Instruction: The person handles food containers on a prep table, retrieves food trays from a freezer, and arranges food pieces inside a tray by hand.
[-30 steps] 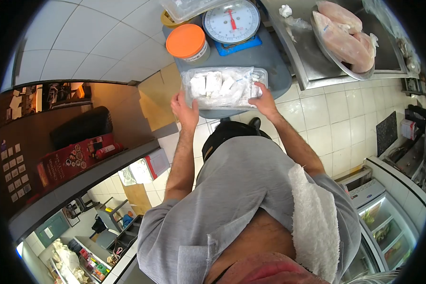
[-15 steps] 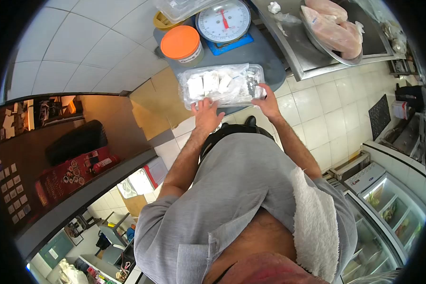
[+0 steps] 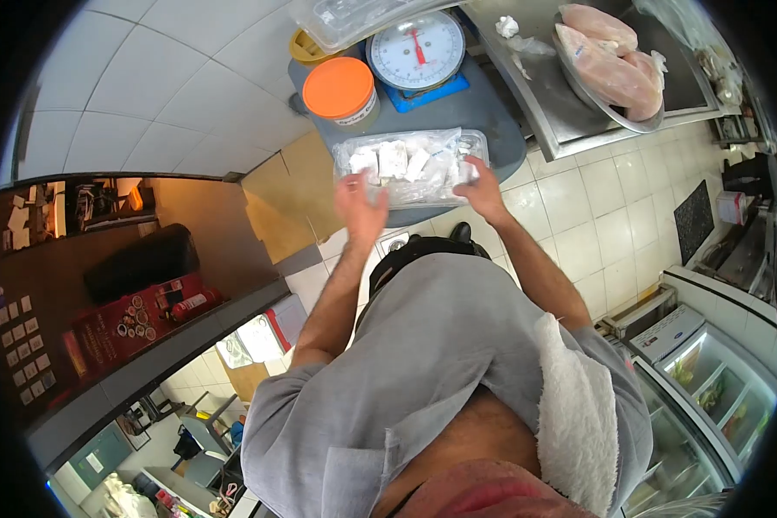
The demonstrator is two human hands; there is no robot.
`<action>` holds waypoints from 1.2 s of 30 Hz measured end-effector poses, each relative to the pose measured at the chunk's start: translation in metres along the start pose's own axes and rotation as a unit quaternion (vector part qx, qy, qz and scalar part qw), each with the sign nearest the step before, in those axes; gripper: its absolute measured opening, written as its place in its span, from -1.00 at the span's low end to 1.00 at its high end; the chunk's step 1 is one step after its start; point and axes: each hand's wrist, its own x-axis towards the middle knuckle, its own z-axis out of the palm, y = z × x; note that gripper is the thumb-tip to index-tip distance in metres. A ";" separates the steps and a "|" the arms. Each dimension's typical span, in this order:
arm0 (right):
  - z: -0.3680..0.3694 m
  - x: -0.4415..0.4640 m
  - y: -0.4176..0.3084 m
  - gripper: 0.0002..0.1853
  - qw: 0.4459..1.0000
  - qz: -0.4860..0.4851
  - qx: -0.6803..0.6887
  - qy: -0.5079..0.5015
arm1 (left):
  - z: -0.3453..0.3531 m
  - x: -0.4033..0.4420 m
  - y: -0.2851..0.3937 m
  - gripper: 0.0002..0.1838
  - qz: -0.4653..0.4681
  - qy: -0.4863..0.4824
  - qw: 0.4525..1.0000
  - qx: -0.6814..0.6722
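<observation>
At upper centre, a clear rectangular plastic container (image 3: 478, 138) of white pieces (image 3: 394, 161) sits on a grey tabletop (image 3: 495, 108). The blurred left hand (image 3: 361, 207) spreads open at its lower-left edge; the right hand (image 3: 482, 190) curls inward at its right end, grip unclear.

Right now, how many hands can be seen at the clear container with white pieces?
2. The left hand, blurred, is at the near left corner of the clear container; the right hand is at its right end. No other hand is visible.
</observation>
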 end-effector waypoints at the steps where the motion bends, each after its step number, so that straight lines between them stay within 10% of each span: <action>1: 0.010 0.008 -0.005 -0.22 0.998 -0.046 -0.048 0.008 | -0.001 0.005 -0.016 -0.31 -0.059 0.047 0.997 -0.002; 6: 0.057 0.037 -0.024 -0.20 0.948 -0.130 -0.285 0.059 | 0.024 0.028 -0.117 -0.04 -0.201 0.033 0.961 -0.187; 11: 0.066 0.036 -0.005 -0.26 0.952 -0.166 -0.255 0.026 | 0.043 0.043 -0.108 -0.50 -0.038 -0.010 0.965 -0.258; 13: 0.042 0.005 -0.020 -0.31 0.906 -0.233 -0.279 0.216 | 0.047 0.042 -0.095 -0.54 -0.005 -0.016 0.975 -0.222; 16: 0.010 -0.012 -0.025 -0.33 0.957 0.017 -0.215 0.192 | 0.047 0.042 -0.075 -0.55 0.012 -0.072 0.980 -0.183; 19: 0.012 0.017 0.027 -0.37 0.986 0.008 -0.101 0.134 | 0.043 0.047 -0.098 -0.62 -0.003 -0.005 0.978 -0.209; 21: 0.011 0.021 0.042 -0.38 0.984 -0.005 -0.091 0.154 | 0.047 0.055 -0.121 -0.63 -0.207 0.027 0.834 -0.510; 26: 0.004 0.061 0.100 -0.59 0.971 -0.142 -0.161 0.106 | 0.085 0.054 -0.167 -0.72 -0.105 -0.077 0.906 -0.403; 28: -0.016 0.040 0.093 -0.65 0.981 -0.071 -0.176 0.041 | 0.107 0.044 -0.169 -0.88 -0.101 0.077 0.947 -0.295; 36: -0.089 -0.014 0.131 -0.73 0.929 0.110 0.345 -0.078 | 0.103 -0.008 -0.043 -0.76 -0.288 -0.005 0.882 -0.373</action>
